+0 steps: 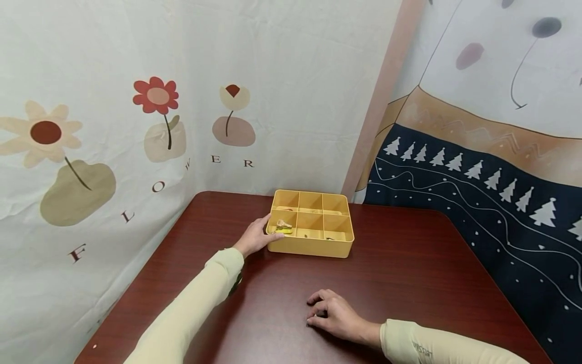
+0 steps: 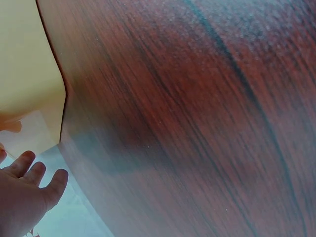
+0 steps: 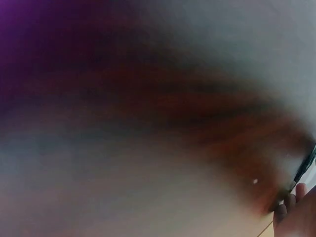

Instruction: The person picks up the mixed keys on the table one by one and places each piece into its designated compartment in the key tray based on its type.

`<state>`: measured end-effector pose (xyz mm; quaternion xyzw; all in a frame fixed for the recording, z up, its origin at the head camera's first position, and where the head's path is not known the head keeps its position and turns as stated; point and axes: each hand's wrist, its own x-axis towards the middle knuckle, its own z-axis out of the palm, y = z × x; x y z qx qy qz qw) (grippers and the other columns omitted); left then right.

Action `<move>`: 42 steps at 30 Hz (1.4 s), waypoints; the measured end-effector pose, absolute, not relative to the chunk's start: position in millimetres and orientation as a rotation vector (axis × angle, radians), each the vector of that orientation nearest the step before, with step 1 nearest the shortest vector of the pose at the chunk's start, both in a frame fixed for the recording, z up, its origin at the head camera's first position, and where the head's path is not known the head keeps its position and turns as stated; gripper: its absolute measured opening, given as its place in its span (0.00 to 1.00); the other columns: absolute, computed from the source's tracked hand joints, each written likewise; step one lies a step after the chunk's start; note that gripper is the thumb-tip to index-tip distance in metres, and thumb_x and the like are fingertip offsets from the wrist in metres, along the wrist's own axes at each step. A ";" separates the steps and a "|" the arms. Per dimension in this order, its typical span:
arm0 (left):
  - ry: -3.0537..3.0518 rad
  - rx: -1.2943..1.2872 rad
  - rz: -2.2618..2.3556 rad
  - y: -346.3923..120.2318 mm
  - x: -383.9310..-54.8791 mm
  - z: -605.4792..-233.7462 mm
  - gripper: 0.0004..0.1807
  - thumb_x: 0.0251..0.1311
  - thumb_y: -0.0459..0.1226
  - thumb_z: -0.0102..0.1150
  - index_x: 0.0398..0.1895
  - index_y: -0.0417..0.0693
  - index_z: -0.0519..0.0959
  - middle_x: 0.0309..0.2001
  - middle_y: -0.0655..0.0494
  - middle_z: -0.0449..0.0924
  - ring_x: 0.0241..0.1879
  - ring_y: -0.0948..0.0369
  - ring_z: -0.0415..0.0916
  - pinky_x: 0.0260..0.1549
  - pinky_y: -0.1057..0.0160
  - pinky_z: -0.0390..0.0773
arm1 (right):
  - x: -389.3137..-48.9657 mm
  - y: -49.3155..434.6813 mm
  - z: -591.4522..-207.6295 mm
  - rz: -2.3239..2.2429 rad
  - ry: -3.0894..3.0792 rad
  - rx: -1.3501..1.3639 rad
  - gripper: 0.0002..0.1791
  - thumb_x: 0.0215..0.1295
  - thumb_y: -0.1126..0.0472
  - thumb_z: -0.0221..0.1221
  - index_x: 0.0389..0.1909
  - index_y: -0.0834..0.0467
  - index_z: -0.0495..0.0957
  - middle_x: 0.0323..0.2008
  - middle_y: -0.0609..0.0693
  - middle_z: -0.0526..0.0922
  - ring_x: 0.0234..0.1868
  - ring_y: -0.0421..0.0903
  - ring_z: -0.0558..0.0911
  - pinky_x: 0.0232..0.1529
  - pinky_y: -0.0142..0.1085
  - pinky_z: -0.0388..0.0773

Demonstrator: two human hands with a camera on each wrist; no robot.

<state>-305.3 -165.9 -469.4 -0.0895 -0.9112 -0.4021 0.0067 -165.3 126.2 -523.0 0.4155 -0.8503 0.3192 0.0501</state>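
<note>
A yellow divided box [image 1: 313, 247] stands at the back of the table. At its front left corner, my left hand [image 1: 255, 236] holds the box, thumb along the front rim and fingers by the left side. The left wrist view shows the box's plain wall [image 2: 24, 59] and the spread fingertips of the left hand [image 2: 24, 197]. In the front left compartment lie what look like keys [image 1: 283, 223] with a bright yellow piece [image 1: 284, 231]. My right hand [image 1: 338, 316] rests on the table nearer to me, fingers loosely curled, holding nothing.
The dark red wooden table [image 1: 400, 273] reaches back to a hanging cloth with printed flowers [image 1: 156, 96] and a navy cloth with trees [image 1: 477, 202]. Small dark bits [image 1: 329, 238] lie in the box's front compartments. The right wrist view is mostly blurred.
</note>
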 end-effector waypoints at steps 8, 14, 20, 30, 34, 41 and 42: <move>-2.850 -0.285 -1.246 -165.6 -304.8 -470.7 0.52 0.56 0.54 0.70 0.78 0.46 0.54 0.71 0.36 0.61 0.70 0.42 0.57 0.67 0.43 0.58 | -187.8 129.9 -504.1 1.276 -2.562 0.959 0.05 0.58 0.63 0.70 0.28 0.50 0.86 0.44 0.52 0.84 0.46 0.47 0.82 0.50 0.41 0.78; -2.860 -0.266 -1.232 -167.0 -304.4 -469.1 0.53 0.56 0.55 0.69 0.78 0.44 0.53 0.71 0.36 0.60 0.71 0.42 0.56 0.67 0.43 0.58 | -230.0 134.1 -462.0 1.442 -2.474 0.515 0.01 0.58 0.64 0.70 0.31 0.57 0.88 0.46 0.55 0.85 0.50 0.52 0.82 0.52 0.45 0.78; -2.860 -0.260 -1.232 -168.2 -304.3 -467.9 0.53 0.57 0.54 0.69 0.78 0.44 0.53 0.71 0.35 0.60 0.71 0.42 0.55 0.67 0.43 0.57 | -277.5 143.4 -430.7 1.530 -2.366 0.187 0.10 0.62 0.60 0.68 0.38 0.63 0.88 0.50 0.57 0.84 0.53 0.50 0.80 0.52 0.39 0.76; -2.870 -0.272 -1.239 -161.6 -304.4 -468.3 0.52 0.58 0.54 0.69 0.78 0.44 0.53 0.72 0.36 0.59 0.71 0.42 0.55 0.67 0.43 0.58 | -312.9 151.3 -435.7 1.480 -2.404 -0.022 0.15 0.65 0.52 0.64 0.42 0.61 0.87 0.51 0.54 0.82 0.55 0.51 0.76 0.56 0.46 0.73; -2.871 -0.287 -1.248 -157.9 -305.3 -468.8 0.52 0.58 0.53 0.69 0.78 0.43 0.53 0.72 0.36 0.58 0.72 0.42 0.54 0.67 0.43 0.57 | -316.0 154.9 -439.1 1.460 -2.400 -0.034 0.15 0.66 0.54 0.64 0.43 0.62 0.87 0.52 0.55 0.82 0.54 0.52 0.76 0.55 0.46 0.73; -2.860 -0.292 -1.219 -156.2 -305.6 -468.9 0.52 0.57 0.53 0.70 0.78 0.44 0.54 0.71 0.36 0.60 0.71 0.42 0.56 0.67 0.44 0.59 | -316.5 163.9 -438.9 1.458 -2.399 -0.077 0.16 0.67 0.53 0.64 0.47 0.61 0.86 0.53 0.56 0.81 0.57 0.53 0.74 0.58 0.47 0.72; -2.864 -0.295 -1.205 -156.1 -305.3 -468.1 0.52 0.57 0.53 0.70 0.78 0.44 0.54 0.71 0.36 0.61 0.70 0.41 0.57 0.66 0.43 0.59 | -316.4 166.2 -438.5 1.457 -2.406 -0.085 0.16 0.67 0.53 0.63 0.47 0.61 0.86 0.54 0.56 0.80 0.57 0.53 0.74 0.59 0.48 0.71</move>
